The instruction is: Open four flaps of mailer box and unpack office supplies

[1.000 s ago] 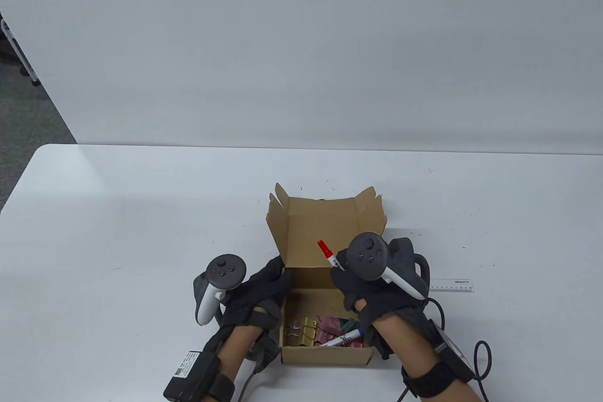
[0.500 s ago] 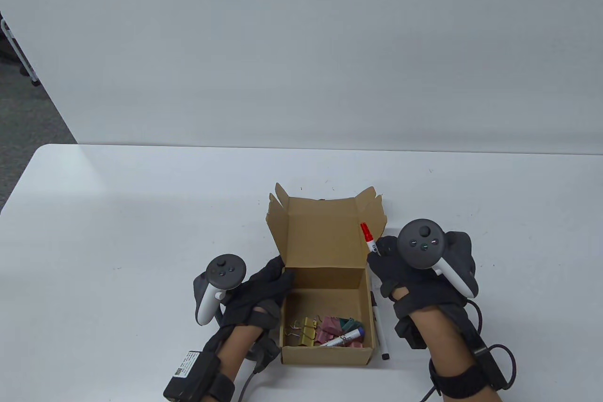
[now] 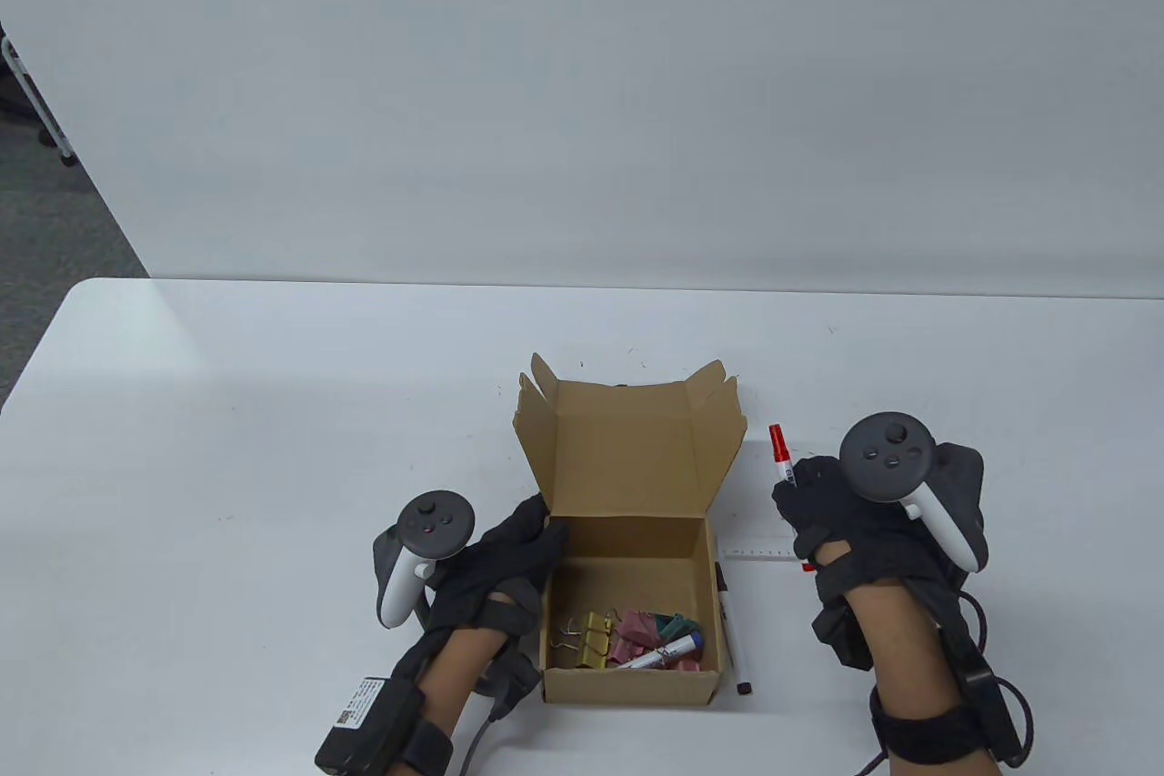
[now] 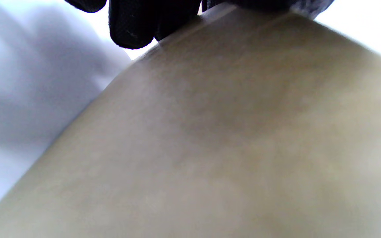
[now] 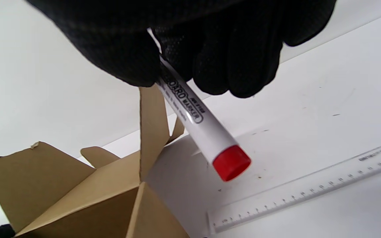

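Right fingers [image 5: 210,49] pinching red-capped marker [image 5: 207,132], left fingers [image 3: 532,530] clasping mailer box [image 3: 627,485] wall

1. Right hand [image 5: 190,43]: gloved fingers pinch a white marker [image 5: 203,129], its red cap [image 5: 232,162] pointing down.
2. Cardboard box [image 5: 78,198]: flaps open, lower left.
3. Clear ruler [image 5: 303,188]: flat on the white table [image 5: 326,99].

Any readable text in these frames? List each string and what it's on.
"MARKER": on the red-capped marker that the right hand holds; the rest of its label is too blurred.
Ruler: scale numbers and end print too small to read.
Sticker on the left wrist pack: unreadable.
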Demonstrator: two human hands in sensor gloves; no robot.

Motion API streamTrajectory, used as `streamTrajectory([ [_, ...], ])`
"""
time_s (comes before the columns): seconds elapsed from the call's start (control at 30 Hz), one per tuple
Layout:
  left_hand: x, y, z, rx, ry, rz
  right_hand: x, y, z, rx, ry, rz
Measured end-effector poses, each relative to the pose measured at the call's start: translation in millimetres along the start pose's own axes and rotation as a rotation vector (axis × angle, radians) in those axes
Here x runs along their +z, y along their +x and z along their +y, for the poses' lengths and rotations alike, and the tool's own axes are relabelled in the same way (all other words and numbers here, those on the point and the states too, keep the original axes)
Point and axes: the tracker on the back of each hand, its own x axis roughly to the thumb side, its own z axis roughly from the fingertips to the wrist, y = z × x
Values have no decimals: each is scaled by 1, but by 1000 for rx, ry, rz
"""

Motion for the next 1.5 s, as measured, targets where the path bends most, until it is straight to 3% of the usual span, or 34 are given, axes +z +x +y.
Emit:
streamTrajectory([
  [0.57, 0, 0, 0, 1, 1, 0, -13, -66, 43, 29, 142, 242],
  [1.03, 0, 0, 0, 0, 0, 0, -26, -73, 86, 165, 272, 341],
  [1.5, 0, 0, 0, 1, -2, -1, -28, -75, 102, 242, 335, 395],
])
